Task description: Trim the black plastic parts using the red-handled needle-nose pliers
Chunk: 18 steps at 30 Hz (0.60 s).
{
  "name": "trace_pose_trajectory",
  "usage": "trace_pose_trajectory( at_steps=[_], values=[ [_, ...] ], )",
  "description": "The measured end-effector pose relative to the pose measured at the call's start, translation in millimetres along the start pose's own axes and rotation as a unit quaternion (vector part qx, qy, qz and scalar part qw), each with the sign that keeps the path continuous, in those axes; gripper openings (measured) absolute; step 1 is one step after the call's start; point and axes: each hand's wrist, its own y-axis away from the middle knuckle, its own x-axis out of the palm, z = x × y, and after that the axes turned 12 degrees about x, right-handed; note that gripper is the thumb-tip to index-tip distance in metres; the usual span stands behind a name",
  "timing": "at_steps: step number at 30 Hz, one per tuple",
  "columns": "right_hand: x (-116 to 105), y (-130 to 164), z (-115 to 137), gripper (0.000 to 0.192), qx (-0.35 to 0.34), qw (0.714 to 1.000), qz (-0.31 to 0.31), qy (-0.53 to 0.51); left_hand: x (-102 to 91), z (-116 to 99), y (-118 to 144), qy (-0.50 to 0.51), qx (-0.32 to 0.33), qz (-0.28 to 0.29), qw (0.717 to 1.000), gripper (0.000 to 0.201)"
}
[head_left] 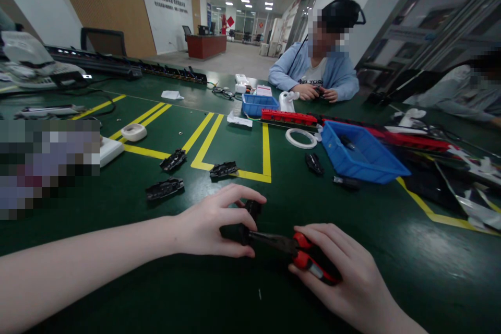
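My left hand [219, 222] is closed around a black plastic part [235, 233], which the fingers partly cover. In my right hand [340, 266] is a pair of long-nose pliers [303, 250] with red and black handles. The pliers' jaws point left and their tips meet the black part at the left fingers. Whether the jaws grip it I cannot tell. Beyond my left hand several similar black plastic parts lie on the green table, among them one [224, 169] on the yellow tape and one [165, 188] further left.
A blue bin [362, 159] stands at the right, with a white tape ring [300, 138] beside it. Another blue bin [259, 104] is further back. A tape roll [133, 132] lies at the left. Across the table sits a person [313, 70] handling a small dark item.
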Motion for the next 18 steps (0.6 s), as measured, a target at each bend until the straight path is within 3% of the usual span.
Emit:
trace_pose_trajectory(
  at_steps=[18],
  values=[
    [0.6, -0.1, 0.6, 0.037, -0.014, 0.999, -0.009, 0.042, -0.6, 0.5, -1.1, 0.019, -0.013, 0.014, 1.0, 0.026]
  ],
)
